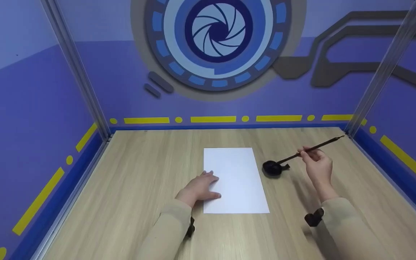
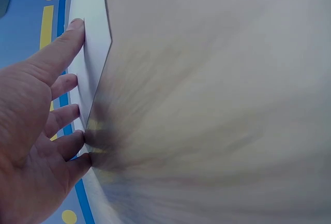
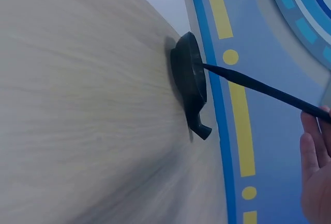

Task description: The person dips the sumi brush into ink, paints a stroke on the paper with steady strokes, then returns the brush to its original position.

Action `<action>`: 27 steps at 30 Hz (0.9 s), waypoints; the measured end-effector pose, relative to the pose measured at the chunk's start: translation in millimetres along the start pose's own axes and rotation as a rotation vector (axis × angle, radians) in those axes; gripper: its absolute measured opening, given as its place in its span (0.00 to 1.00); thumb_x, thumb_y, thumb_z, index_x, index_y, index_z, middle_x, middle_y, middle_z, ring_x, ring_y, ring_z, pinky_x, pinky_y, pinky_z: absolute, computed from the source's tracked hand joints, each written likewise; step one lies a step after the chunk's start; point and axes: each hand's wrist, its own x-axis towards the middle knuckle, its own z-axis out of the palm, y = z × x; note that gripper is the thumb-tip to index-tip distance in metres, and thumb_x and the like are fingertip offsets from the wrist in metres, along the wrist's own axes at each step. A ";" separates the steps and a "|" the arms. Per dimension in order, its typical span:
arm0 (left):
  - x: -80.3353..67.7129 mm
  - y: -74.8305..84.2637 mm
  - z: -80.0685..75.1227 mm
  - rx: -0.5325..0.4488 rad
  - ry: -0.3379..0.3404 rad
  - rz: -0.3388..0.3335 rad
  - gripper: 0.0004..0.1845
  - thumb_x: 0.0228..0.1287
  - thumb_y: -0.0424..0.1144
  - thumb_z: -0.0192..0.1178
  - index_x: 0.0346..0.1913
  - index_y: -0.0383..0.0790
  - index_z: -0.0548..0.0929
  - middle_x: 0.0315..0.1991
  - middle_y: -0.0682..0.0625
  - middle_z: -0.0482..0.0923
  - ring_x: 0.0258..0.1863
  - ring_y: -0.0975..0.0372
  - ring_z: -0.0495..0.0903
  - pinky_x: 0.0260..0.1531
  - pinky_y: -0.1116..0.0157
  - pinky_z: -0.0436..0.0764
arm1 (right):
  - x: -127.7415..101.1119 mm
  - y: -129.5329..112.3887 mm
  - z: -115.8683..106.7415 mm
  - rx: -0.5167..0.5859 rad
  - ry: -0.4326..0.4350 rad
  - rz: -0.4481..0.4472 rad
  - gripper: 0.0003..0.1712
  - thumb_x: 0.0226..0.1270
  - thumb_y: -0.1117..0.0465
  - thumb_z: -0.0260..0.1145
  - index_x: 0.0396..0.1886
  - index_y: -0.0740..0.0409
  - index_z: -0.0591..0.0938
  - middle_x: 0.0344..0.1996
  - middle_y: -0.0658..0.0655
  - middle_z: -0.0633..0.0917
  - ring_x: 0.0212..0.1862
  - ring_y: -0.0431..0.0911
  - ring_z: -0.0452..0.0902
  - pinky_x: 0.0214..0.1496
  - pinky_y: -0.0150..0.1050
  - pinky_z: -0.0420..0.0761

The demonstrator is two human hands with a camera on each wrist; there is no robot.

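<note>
A white sheet of paper lies on the wooden table. My left hand rests on its left edge, fingers spread and fairly straight; the left wrist view shows the fingertips on the paper. My right hand pinches a dark writing brush by its handle, to the right of the paper. The brush slants down to the left, and its tip reaches into a small black ink dish with a short stub handle. In the right wrist view the brush enters the mouth of the dish.
The pale wooden table is bounded by a blue-purple back wall and side walls. Metal posts stand at the back corners. A dark wrist device sits at the right cuff.
</note>
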 end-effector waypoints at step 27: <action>0.9 -0.7 2.8 0.002 0.010 -0.005 0.37 0.65 0.53 0.70 0.73 0.43 0.73 0.81 0.44 0.60 0.83 0.48 0.55 0.82 0.49 0.60 | -2.4 2.6 3.2 -0.085 -0.051 -0.089 0.14 0.73 0.67 0.66 0.53 0.69 0.83 0.39 0.46 0.93 0.40 0.27 0.87 0.49 0.19 0.83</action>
